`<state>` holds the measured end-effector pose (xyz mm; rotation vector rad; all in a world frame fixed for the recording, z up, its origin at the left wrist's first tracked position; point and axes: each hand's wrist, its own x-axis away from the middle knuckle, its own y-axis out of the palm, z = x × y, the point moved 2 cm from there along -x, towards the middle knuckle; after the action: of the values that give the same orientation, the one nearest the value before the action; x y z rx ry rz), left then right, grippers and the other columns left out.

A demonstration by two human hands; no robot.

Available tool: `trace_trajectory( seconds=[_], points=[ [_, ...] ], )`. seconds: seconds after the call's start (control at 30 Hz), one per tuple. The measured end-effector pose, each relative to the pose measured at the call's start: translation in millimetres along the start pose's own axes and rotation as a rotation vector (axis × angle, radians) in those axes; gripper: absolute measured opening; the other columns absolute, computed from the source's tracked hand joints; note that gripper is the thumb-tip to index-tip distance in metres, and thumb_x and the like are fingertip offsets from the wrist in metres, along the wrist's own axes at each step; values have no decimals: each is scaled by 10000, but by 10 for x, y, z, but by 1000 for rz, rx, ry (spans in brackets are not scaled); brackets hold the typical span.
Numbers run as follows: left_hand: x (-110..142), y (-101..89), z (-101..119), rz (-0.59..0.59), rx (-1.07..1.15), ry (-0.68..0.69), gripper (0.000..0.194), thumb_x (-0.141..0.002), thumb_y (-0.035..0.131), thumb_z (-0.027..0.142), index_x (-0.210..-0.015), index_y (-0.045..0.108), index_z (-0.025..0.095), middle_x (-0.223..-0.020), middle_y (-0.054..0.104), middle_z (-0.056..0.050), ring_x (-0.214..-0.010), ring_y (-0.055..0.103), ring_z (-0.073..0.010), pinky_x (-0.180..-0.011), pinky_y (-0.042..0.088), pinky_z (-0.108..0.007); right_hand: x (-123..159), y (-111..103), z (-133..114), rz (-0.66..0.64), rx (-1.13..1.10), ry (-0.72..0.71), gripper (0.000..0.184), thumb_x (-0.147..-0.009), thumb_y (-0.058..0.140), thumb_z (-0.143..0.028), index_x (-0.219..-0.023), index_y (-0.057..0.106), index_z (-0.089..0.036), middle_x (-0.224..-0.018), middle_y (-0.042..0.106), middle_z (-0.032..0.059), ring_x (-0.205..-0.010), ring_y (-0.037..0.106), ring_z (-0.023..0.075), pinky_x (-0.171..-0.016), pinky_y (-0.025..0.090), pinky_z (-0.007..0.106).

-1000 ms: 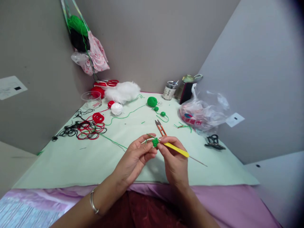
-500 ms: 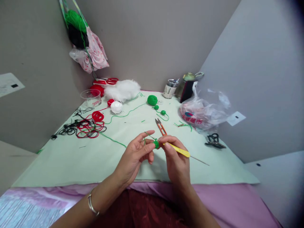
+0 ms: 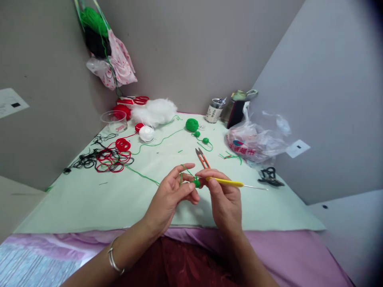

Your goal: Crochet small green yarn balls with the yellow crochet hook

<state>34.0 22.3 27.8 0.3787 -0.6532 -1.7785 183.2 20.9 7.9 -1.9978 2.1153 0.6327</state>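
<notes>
Between thumb and fingers, my left hand [image 3: 175,190] pinches a small green crochet piece [image 3: 196,183]. Green yarn [image 3: 187,170] loops over its raised index finger and runs down to the piece. My right hand [image 3: 224,195] grips a crochet hook [image 3: 229,182] by its yellow handle, with the metal shaft sticking out to the right. The hook's working end meets the yarn at the top of the green piece; the exact tip is too small to make out. Just beyond my hands lie orange-handled thread snips [image 3: 203,158].
A green yarn ball [image 3: 192,125] and two small green balls lie at the back. Tangled red and black yarn [image 3: 112,158] spreads on the left, before white stuffing [image 3: 157,112] and a clear tub [image 3: 115,122]. On the right are a plastic bag [image 3: 257,141] and a black claw clip [image 3: 270,176].
My right hand has turned the hook from a downward slant to nearly level. The left hand still holds the green piece, its lower fingers shifted slightly right.
</notes>
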Motion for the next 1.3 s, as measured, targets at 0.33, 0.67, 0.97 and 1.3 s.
trace_trajectory(
  seconds=[0.33,0.67,0.97,1.3],
  points=[
    [15,-5,8,-39,-52,0,455,-881,800,224,-1307,646,183,-911,632,29,-546,622,-54,-535,486,-204,-57,20,-119,16,-219,86,206,-1016,670,-355,-910,789,-224,-868,761,24,-718,683,130,-709,570,272],
    [25,-14,15,-13,-116,37,427,-883,816,265,-1273,656,199,-918,604,40,-526,605,-47,-505,476,-203,46,-43,-204,-53,101,-128,232,-1093,533,-270,-1040,758,-260,-979,758,7,-786,702,133,-767,565,300],
    [26,-18,47,44,-240,140,398,-883,798,204,-1257,662,191,-868,636,46,-618,676,-93,-696,573,-267,109,-40,-287,-122,402,-355,252,-1059,513,-119,-1118,710,-264,-991,750,33,-933,706,183,-829,563,346],
    [33,-15,48,12,-147,113,419,-877,818,176,-1272,677,197,-871,648,43,-657,681,-85,-684,582,-232,107,-42,-261,-32,237,-232,231,-1069,546,-187,-1075,760,-275,-975,765,27,-835,707,165,-782,562,331]
  ],
)
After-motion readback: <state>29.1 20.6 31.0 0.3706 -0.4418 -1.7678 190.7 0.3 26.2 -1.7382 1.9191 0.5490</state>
